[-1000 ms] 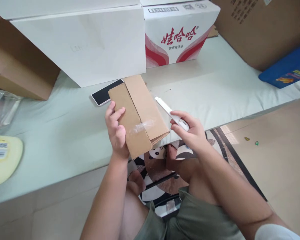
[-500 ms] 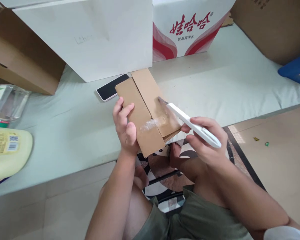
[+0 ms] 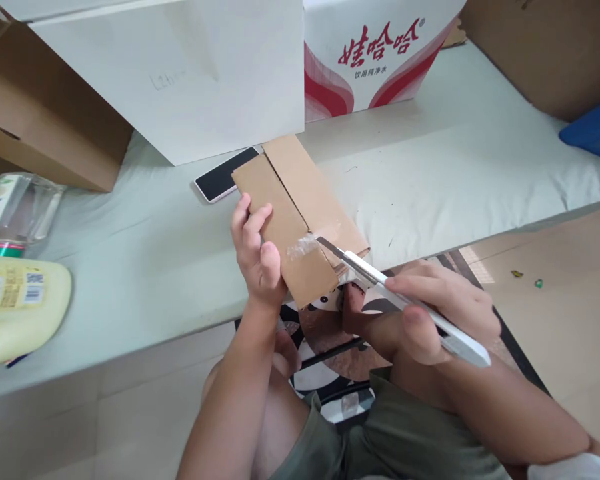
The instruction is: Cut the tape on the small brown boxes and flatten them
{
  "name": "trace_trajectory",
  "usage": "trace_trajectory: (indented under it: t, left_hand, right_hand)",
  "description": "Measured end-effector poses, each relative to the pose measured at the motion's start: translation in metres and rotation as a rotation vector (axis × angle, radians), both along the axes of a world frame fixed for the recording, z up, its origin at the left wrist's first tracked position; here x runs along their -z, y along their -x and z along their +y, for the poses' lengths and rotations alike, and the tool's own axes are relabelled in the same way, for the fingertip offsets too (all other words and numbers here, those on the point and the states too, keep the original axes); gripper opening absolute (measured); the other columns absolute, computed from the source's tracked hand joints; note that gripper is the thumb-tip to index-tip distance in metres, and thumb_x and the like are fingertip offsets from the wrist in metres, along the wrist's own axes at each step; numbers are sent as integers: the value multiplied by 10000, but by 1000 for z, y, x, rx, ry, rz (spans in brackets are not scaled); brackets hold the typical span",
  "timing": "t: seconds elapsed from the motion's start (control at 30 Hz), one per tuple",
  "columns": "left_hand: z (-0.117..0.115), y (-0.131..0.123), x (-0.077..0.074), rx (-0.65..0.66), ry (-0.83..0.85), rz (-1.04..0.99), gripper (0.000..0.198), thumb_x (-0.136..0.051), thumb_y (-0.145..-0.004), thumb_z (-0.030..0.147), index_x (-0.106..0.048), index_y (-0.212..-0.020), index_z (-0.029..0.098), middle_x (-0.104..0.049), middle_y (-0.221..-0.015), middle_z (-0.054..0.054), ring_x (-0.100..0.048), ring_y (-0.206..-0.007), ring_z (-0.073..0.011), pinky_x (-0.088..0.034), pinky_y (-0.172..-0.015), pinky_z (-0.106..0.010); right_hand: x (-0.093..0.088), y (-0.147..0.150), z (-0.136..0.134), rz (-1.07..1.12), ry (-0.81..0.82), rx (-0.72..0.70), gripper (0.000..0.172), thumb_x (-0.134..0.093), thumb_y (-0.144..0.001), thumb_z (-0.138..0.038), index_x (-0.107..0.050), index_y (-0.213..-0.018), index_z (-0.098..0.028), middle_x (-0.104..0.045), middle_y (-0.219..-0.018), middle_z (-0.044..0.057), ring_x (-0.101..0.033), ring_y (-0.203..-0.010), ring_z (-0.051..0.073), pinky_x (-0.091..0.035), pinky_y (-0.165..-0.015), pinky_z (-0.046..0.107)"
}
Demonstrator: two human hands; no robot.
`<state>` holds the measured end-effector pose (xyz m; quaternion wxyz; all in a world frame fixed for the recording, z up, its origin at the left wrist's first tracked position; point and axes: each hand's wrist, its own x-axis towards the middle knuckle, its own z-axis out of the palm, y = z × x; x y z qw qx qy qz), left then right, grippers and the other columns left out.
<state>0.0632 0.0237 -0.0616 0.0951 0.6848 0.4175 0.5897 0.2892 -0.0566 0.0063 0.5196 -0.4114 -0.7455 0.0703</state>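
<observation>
My left hand [image 3: 258, 250] grips the left side of a flattened cardboard box [image 3: 275, 200], its fingers bent over the near face. A dark seam runs down the cardboard, and a strip of clear tape [image 3: 301, 247] crosses it near the lower end. In my right hand [image 3: 440, 313] is a white utility knife [image 3: 370, 270] with its blade out. The blade's tip lies at the tape by the seam; whether it touches or cuts in, I cannot tell. Behind the cardboard's upper left edge lies a phone [image 3: 225, 177] with a dark screen.
A white box [image 3: 170, 80] and a red-and-white carton [image 3: 380, 67] stand at the back. Left are a brown box [image 3: 55, 107], a clear bottle [image 3: 23, 207] and a pale yellow jug [image 3: 25, 310]. A blue container [image 3: 593, 130] sits at the right on the pale green cloth [image 3: 145, 267].
My right hand has moved down and to the right and turned the knife. The blade tip has come from the upper right panel down to the tape. My left hand keeps its grip.
</observation>
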Motion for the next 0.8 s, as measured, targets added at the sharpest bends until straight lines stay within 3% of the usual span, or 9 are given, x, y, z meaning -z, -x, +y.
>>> trace_trajectory:
  t: [0.17, 0.33, 0.5, 0.8]
  left_hand:
    - [0, -3, 0, -49, 21, 8, 525, -266, -1069, 498, -592, -1403, 258, -480, -1577, -94, -399, -1533, -284, -374, -1240, -495]
    - [-1, -7, -4, -42, 30, -28, 524, -290, -1061, 520, -628, -1357, 250, -502, -1559, -99, -428, -1510, -288, -387, -1227, -484]
    - [-1, -10, -6, -42, 60, -43, 527, -299, -1053, 526, -636, -1341, 241, -503, -1564, -96, -417, -1517, -297, -324, -1270, -510]
    - [0, -7, -7, -58, 26, -31, 495, -339, -1050, 487, -665, -1329, 240, -535, -1532, -90, -457, -1486, -300, -362, -1246, -498]
  right_hand:
    - [-17, 9, 1, -45, -103, -21, 210, -561, -850, -89, -681, -970, -212, -709, -706, 2, -625, -543, 120, -507, -494, 260]
    - [-22, 17, -4, -117, -85, 32, 279, -585, -818, -84, -655, -1013, -271, -713, -671, -23, -632, -522, 135, -512, -475, 280]
    - [-17, 22, -4, -131, -31, 29, 327, -612, -832, -84, -644, -1095, -277, -735, -715, -14, -689, -564, 151, -551, -487, 276]
    - [-26, 22, -10, -132, -25, 46, 267, -599, -805, -70, -662, -983, -259, -697, -658, -20, -636, -518, 134, -529, -491, 279]
